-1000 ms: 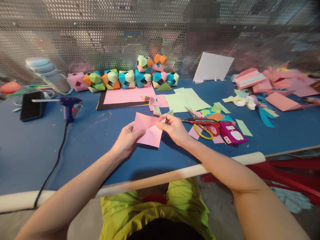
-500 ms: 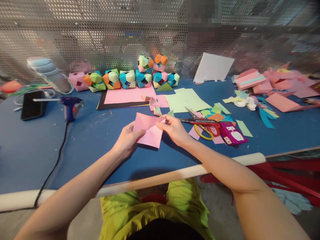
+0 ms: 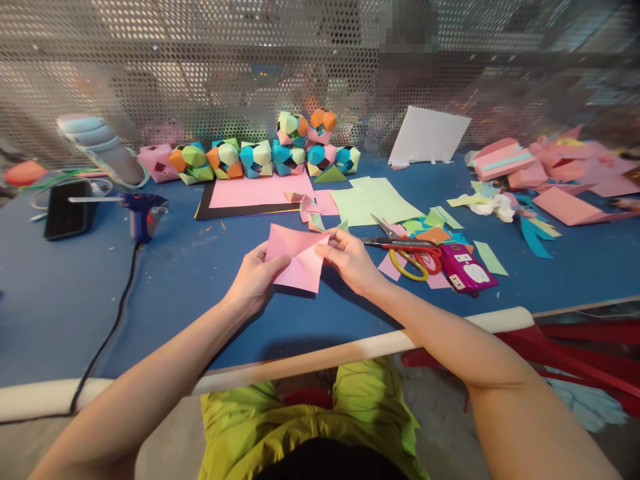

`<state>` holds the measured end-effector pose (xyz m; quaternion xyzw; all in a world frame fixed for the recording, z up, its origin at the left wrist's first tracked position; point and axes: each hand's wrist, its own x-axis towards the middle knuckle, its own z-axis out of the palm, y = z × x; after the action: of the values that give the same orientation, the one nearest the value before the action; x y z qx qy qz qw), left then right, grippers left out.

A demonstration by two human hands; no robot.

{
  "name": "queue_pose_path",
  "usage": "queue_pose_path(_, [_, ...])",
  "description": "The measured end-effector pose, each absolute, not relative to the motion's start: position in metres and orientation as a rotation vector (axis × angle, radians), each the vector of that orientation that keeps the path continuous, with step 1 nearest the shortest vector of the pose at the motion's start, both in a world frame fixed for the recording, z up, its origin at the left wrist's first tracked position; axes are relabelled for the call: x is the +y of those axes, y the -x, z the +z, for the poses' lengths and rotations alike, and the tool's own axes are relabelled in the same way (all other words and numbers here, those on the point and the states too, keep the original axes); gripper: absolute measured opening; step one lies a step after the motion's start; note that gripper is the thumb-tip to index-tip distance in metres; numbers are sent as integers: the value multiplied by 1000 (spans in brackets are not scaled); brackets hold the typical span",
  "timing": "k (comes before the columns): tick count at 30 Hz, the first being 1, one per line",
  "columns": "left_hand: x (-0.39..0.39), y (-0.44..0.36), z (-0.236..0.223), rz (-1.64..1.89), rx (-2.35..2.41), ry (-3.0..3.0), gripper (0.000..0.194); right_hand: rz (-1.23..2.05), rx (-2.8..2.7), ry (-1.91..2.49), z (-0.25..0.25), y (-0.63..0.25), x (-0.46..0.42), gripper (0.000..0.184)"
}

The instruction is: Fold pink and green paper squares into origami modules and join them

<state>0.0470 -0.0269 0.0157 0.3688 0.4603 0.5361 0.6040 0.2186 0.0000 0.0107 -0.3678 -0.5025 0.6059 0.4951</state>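
Observation:
A partly folded pink paper square is held just above the blue table, near its front edge. My left hand pinches its left side, thumb on top. My right hand pinches the right corner of the same sheet with fingers closed on it. Both forearms reach in from below.
Red-and-yellow scissors and a magenta device lie right of my right hand. A row of multicoloured paper modules stands at the back by pink and green sheets. A blue glue gun, its cord and a phone lie left. Pink paper scraps pile at right.
Barely anything differs. The pink paper and both hands have stayed in place, with only a slight shift of the right fingers along the paper's corner.

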Motion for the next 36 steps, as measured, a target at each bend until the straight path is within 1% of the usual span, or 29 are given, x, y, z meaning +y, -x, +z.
queue_pose_path(6, [-29,-49,17,1226,1070,-916,31,1311,-1274,979,13,-218,0,16])
queue_pose_path(11, [-30,-49,16,1249,1079,-926,24,1202,-1336,1018,16,-219,1,14])
queue_pose_path(22, [-33,-49,19,1181,1089,-978,19,1065,-1468,987,20,-220,-4,13])
queue_pose_path(30, [-34,-49,20,1113,1090,-1022,22,1056,-1488,981,20,-220,-4,20])
queue_pose_path(36, [-33,-49,17,1044,1120,-1082,19,1141,-1484,947,18,-220,-2,27])
